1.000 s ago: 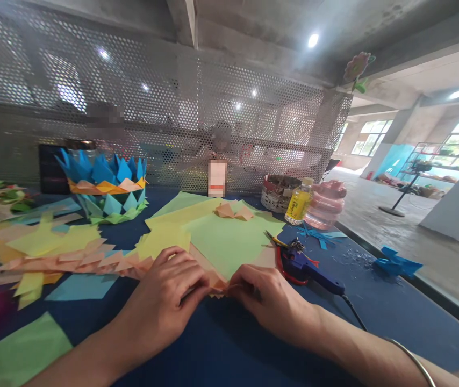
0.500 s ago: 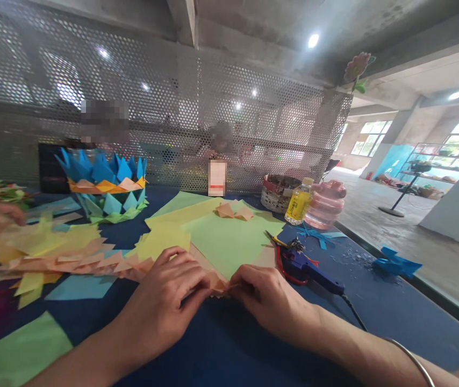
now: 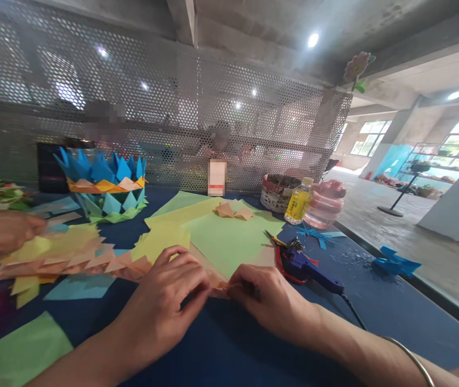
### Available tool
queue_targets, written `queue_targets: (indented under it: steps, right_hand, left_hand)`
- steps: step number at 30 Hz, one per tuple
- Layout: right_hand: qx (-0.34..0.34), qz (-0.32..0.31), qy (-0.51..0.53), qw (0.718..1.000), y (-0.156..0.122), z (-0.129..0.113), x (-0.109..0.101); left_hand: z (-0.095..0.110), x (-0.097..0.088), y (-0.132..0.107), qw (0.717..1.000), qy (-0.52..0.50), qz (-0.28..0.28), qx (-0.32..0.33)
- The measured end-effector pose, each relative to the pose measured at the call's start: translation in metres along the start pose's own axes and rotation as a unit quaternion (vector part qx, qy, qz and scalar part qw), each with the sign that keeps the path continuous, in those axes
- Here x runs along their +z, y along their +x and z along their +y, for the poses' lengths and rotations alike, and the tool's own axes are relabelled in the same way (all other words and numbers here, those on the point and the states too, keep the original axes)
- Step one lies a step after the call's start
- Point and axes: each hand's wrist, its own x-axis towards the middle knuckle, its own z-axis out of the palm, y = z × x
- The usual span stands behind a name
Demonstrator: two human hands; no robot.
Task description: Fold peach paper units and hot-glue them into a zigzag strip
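Note:
A small piece of orange paper lies between my hands near the table's front, mostly covered by my fingers. My left hand pinches its left end with thumb and fingertips. At the right end, my right hand has its fingers closed on the same piece. Beyond them spread large green paper sheets and a yellow sheet. Two folded orange paper pieces rest on the green. From beside my left hand, a row of overlapping folded orange pieces runs leftward.
A blue glue gun with a cord and scissors lie right of my hands. Behind stand a yellow-labelled bottle, a pink water bottle and a round basket. A layered paper crown stands left. Another person's hand is at far left.
The other person's hand at the left has reached further right over the papers. My own hands stay almost in place, still pinching the orange paper.

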Motion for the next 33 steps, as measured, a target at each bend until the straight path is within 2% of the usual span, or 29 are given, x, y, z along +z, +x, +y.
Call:
queue_targets:
  steps: [11, 16, 22, 28, 33]
  right_hand:
    - [0.026, 0.019, 0.03, 0.999, 0.002, 0.001, 0.002]
    - [-0.018, 0.019, 0.02, 0.999, 0.0, 0.0, 0.002]
    - [-0.084, 0.037, -0.022, 0.996, -0.003, 0.001, 0.004]
    - [-0.164, 0.059, -0.099, 0.98, -0.004, 0.0, 0.011]
    - [-0.158, 0.062, -0.091, 0.981, -0.002, -0.001, 0.012]
  left_hand:
    - [0.006, -0.003, 0.0, 1.0, 0.002, 0.005, 0.016]
    - [0.006, -0.002, 0.0, 1.0, -0.005, 0.012, 0.025]
    - [0.008, -0.001, -0.003, 1.0, 0.002, 0.017, -0.007]
    - [0.007, 0.004, 0.0, 0.998, -0.052, -0.023, -0.003]
    - [0.008, 0.004, 0.0, 0.998, -0.062, -0.002, 0.011]
